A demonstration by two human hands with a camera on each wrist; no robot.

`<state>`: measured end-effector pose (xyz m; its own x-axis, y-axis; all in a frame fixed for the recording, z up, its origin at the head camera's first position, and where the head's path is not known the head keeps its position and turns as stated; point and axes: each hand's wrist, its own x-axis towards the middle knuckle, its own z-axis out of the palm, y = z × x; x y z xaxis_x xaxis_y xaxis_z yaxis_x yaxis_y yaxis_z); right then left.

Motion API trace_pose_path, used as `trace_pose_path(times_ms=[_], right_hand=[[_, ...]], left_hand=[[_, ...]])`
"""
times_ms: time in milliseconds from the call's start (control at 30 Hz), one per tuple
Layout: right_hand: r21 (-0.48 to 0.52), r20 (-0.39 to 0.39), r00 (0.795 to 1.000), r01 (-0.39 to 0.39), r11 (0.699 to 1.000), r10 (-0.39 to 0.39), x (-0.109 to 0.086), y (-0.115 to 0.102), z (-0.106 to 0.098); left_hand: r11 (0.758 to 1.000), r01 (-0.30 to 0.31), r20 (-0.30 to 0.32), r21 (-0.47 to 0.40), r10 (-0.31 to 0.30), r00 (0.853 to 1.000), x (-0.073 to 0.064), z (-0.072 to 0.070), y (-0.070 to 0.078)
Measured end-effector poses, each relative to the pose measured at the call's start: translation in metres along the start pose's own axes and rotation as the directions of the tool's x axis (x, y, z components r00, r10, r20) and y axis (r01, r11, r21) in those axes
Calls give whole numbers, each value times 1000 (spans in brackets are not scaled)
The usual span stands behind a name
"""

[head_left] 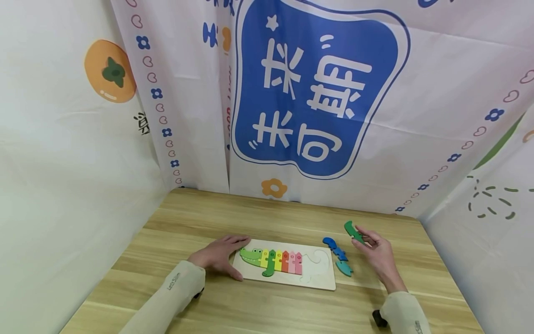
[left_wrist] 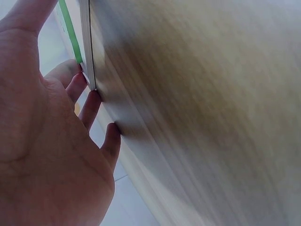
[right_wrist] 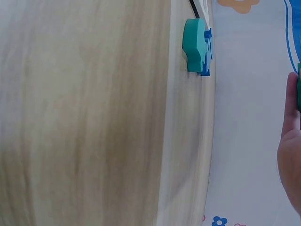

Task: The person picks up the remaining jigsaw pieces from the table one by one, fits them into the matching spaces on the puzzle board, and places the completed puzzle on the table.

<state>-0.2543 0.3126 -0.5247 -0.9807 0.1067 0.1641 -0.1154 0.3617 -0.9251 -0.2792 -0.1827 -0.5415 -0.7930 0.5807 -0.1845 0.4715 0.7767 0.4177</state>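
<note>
A pale wooden puzzle board (head_left: 321, 279) lies on the table, its crocodile (head_left: 273, 260) filled with a green head and several coloured body pieces; the tail recess is bare. My left hand (head_left: 221, 255) lies flat with straight fingers against the board's left edge (left_wrist: 89, 61). My right hand (head_left: 375, 253) pinches a dark green puzzle piece (head_left: 352, 231) above the table, right of the board. A blue piece (head_left: 335, 248) and a teal piece (head_left: 344, 267) lie between the board and that hand; the right wrist view shows the teal piece (right_wrist: 194, 44) from the side.
The wooden table (head_left: 267, 306) is enclosed by printed cloth walls (head_left: 317, 93) at the back and both sides. Its front edge is near my sleeves.
</note>
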Motion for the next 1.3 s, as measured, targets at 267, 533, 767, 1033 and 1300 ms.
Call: trace_pose_path(times_ms=[267, 533, 767, 1033, 1300], right_hand=[[39, 19, 1000, -14, 999, 13, 0, -1, 3], [0, 65, 998, -9, 1000, 9, -1, 2, 3], [-15, 70, 997, -15, 1000, 16, -2, 3, 1], [0, 41, 998, -41, 999, 41, 0, 1, 4], [1, 53, 999, -9, 1000, 9, -1, 3, 4]], left_hand=[[1000, -3, 4, -1, 3, 1000, 1, 0, -1], [1000, -2, 5, 22, 2, 1000, 3, 1, -2], [1000, 0, 6, -3, 0, 1000, 0, 1, -1], [1000, 0, 2, 2, 0, 1000, 2, 0, -1], [1000, 8, -2, -16, -8, 1000, 0, 1, -2]])
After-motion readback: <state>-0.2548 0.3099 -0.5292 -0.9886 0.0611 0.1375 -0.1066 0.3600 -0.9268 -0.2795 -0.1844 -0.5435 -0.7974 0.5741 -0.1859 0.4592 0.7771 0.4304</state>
